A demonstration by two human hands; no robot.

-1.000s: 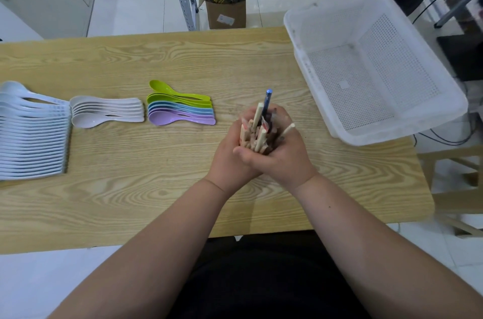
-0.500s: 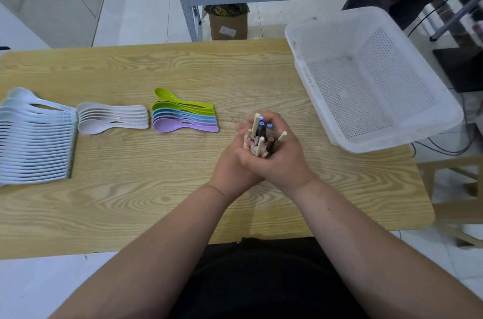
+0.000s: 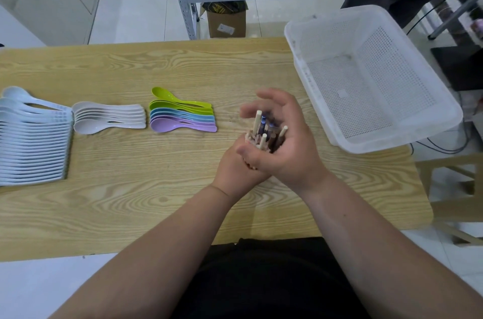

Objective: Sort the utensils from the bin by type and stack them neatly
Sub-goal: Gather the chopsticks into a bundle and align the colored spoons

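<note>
The left hand (image 3: 234, 171) grasps chopsticks (image 3: 262, 135) upright over the desk (image 3: 130, 188), likely to level their ends; the right hand (image 3: 290, 151) cups them, grip released, fingers spread.

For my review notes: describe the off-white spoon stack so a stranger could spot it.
On the table, three spoon groups lie at left. The off-white stack is the middle one, between the long pale-blue row and the coloured stack; it alone is greyish.

Seen from above, a person in black clothing (image 3: 269, 279) at the waist; left forearm (image 3: 156, 266) and right forearm (image 3: 379, 240) bare.
</note>
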